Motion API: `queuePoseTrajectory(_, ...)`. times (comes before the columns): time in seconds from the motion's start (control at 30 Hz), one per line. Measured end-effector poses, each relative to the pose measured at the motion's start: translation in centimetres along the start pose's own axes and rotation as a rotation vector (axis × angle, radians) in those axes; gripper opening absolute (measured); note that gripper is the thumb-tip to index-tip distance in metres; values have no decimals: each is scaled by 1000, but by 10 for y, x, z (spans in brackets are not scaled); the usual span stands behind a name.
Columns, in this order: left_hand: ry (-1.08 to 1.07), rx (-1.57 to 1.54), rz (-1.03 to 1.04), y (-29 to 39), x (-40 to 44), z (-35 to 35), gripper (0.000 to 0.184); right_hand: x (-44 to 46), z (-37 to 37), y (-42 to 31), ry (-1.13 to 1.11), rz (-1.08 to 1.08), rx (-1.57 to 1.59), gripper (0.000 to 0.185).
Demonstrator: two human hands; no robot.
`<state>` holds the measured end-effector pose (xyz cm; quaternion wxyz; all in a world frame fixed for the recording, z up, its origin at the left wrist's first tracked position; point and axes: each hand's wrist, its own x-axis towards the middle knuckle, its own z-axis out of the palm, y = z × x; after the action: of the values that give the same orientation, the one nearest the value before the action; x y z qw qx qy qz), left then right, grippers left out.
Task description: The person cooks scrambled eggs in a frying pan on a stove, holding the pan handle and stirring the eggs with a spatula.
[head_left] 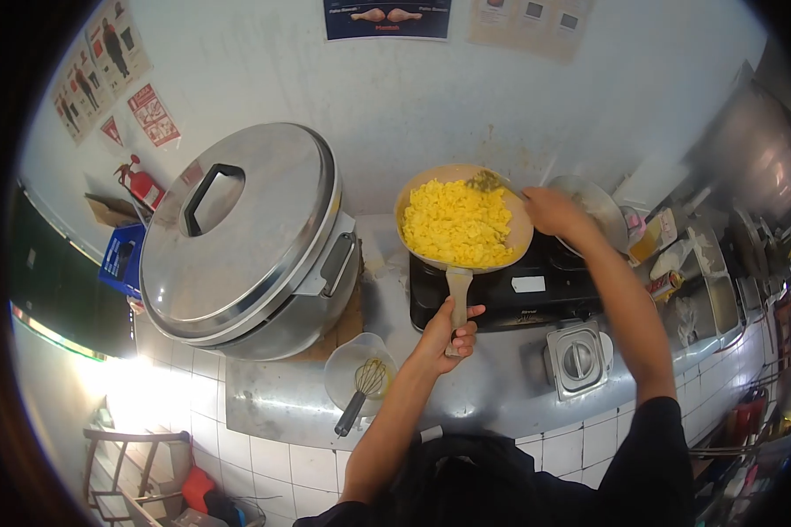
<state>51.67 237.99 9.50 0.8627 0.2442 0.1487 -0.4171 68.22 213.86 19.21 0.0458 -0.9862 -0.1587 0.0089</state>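
Note:
A frying pan full of yellow scrambled egg is over the black gas stove. My left hand is closed round the pan's pale handle, below the pan. At the pan's upper right edge, my right hand is closed on the handle of a utensil. The utensil's head lies against the egg at the top right of the pan; it is blurred, so its exact shape is unclear. Behind my right hand sits a second pan, partly hidden by my hand and forearm.
A large lidded metal pot stands at the left. Nearer me, a clear bowl holds a whisk. A lidded steel container is right of the stove front, and packets lie farther right on the counter.

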Motion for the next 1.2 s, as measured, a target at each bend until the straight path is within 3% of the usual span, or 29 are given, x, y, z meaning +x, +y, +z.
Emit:
queuePoseTrajectory(0.1, -15, 18, 3, 0, 3, -3, 53, 30, 75, -18, -125, 20, -155, 40)
queuePoseTrajectory(0.13, -15, 15, 9, 2, 3, -3, 53, 18, 77, -37, -76, 24, -103, 44)
queuePoseTrajectory(0.2, 8, -32, -3, 2, -1, 0, 51, -27, 59, -77, 0, 22, -9, 52)
queuePoseTrajectory(0.33, -13, -90, -1, 2, 0, -2, 50, -87, -10, -86, -130, -4, -115, 59)
queuePoseTrajectory(0.43, -4, -82, -3, 0, 0, 0, 50, -114, -26, -86, -269, 7, -214, 57)
queuePoseTrajectory(0.73, -33, -111, -9, -2, 2, -3, 50, -30, 46, -10, 31, 58, 159, 38)
queuePoseTrajectory(0.9, -60, -118, -15, 0, 2, -6, 51, -41, -29, 38, -89, -195, 41, 35)
queuePoseTrajectory(1.0, -54, -101, -22, 0, 3, -8, 53, -61, -94, 21, -265, -171, -73, 37)
queuePoseTrajectory(1.2, -55, -91, -28, 1, 3, -8, 54, -74, -78, 11, -442, -364, 0, 36)
